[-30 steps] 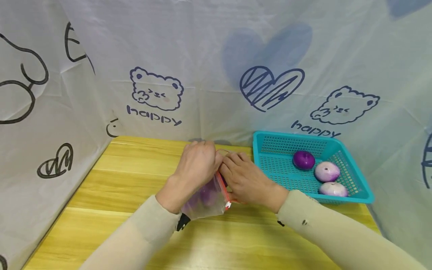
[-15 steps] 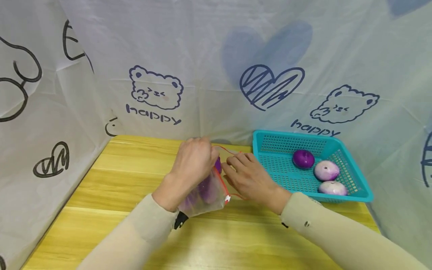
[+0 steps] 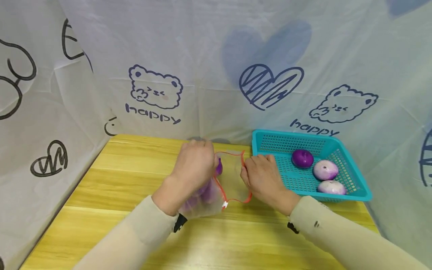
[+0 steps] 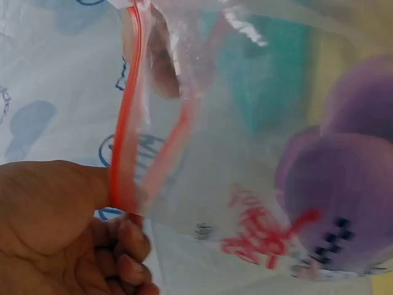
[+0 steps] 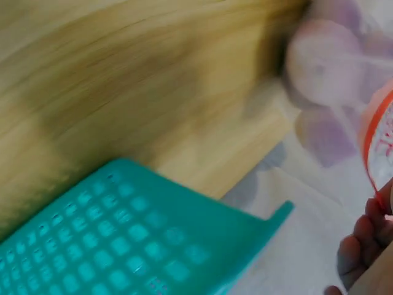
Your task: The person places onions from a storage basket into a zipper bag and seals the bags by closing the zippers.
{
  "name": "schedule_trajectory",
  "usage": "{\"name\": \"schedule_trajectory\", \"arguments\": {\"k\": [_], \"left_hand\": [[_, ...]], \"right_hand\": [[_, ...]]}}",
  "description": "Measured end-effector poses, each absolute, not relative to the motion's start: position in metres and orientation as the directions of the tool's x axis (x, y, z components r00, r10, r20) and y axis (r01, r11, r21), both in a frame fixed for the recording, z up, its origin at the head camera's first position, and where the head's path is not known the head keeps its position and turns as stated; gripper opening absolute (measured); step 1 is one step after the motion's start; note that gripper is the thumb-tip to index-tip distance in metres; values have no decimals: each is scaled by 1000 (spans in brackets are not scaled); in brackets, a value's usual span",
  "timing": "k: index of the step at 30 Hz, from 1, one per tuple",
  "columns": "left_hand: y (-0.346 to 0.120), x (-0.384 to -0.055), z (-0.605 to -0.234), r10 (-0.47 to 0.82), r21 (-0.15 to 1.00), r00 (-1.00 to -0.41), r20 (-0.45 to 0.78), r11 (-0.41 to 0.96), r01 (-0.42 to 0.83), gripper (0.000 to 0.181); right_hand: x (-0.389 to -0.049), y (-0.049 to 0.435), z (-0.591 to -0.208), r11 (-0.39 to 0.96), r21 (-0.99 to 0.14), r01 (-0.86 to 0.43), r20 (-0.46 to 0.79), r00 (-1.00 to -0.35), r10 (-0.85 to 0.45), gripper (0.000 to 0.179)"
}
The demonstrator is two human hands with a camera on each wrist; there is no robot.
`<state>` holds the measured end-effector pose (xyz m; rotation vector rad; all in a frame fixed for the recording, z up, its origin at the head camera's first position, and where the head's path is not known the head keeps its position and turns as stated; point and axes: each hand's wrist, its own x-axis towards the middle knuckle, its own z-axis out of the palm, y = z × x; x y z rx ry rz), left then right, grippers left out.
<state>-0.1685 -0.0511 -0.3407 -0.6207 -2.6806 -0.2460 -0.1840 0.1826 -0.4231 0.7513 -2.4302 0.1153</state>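
A clear zip bag (image 3: pixel 233 176) with a red-edged mouth hangs between the hands. In the left wrist view, several purple onions (image 4: pixel 338 203) show hazily through its printed plastic. My left hand (image 3: pixel 194 163) pinches one side of the mouth between thumb and curled fingers, seen at the red strip (image 4: pixel 124 123) in the left wrist view. On the opposite red edge, my right hand (image 3: pixel 264 180) grips with curled fingers, so the mouth stands apart. A white slider (image 3: pixel 225 204) sits at the near corner. Part of the bag is hidden behind the left hand.
A turquoise basket (image 3: pixel 354 165) stands at the right, just past the right hand. Inside it lie a dark purple onion (image 3: pixel 302 158) and two paler onions (image 3: pixel 326 170). Behind the wooden table (image 3: pixel 111 180) hangs a printed white cloth (image 3: pixel 209 75).
My right hand has moved right, away from the left, and has drawn its side of the red edge along. The bag's mouth is much wider. The left hand has barely moved.
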Motion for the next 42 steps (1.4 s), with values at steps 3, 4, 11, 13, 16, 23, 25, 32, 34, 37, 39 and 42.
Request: {"name": "schedule_trajectory", "arguments": {"k": [3, 4, 11, 13, 16, 23, 25, 32, 34, 37, 39, 42], "left_hand": [[-48, -162, -340, 433, -7, -803, 408, 882, 472, 28], [-46, -160, -339, 443, -30, -787, 429, 878, 477, 28], [-41, -161, -342, 439, -114, -689, 577, 878, 464, 27], [-43, -164, -344, 447, -135, -710, 545, 882, 451, 23], [-48, -167, -348, 474, -183, -735, 485, 877, 445, 14], [-56, -176, -361, 518, -238, -694, 499, 853, 465, 10], [-58, -177, -366, 526, -247, -666, 528, 846, 472, 12], [-61, -178, -378, 510, -210, -638, 577, 847, 488, 21], [-63, -178, -379, 498, -187, -648, 576, 852, 489, 24], [-64, -177, -381, 485, -161, -659, 575, 857, 490, 26], [-64, -177, -381, 480, -148, -663, 575, 858, 492, 26], [-64, -178, -381, 473, -135, -667, 576, 860, 493, 27]], "right_hand": [[-184, 179, -417, 858, 0, -513, 524, -731, -437, 28], [-185, 178, -415, 859, -12, -512, 517, -739, -433, 27], [-193, 175, -405, 857, -24, -515, 530, -733, -426, 27], [-195, 176, -404, 869, -34, -494, 520, -751, -406, 28], [-196, 178, -404, 885, -31, -464, 492, -778, -390, 29], [-198, 182, -405, 880, 35, -473, 515, -746, -422, 27], [-198, 183, -406, 877, 49, -478, 525, -734, -430, 27], [-200, 185, -407, 875, 64, -480, 518, -733, -440, 27], [-199, 185, -407, 868, 72, -491, 520, -724, -453, 26], [-199, 185, -408, 856, 89, -509, 535, -700, -472, 24], [-199, 186, -409, 849, 95, -519, 549, -684, -479, 24], [-200, 186, -409, 847, 99, -522, 560, -674, -481, 24]]}}
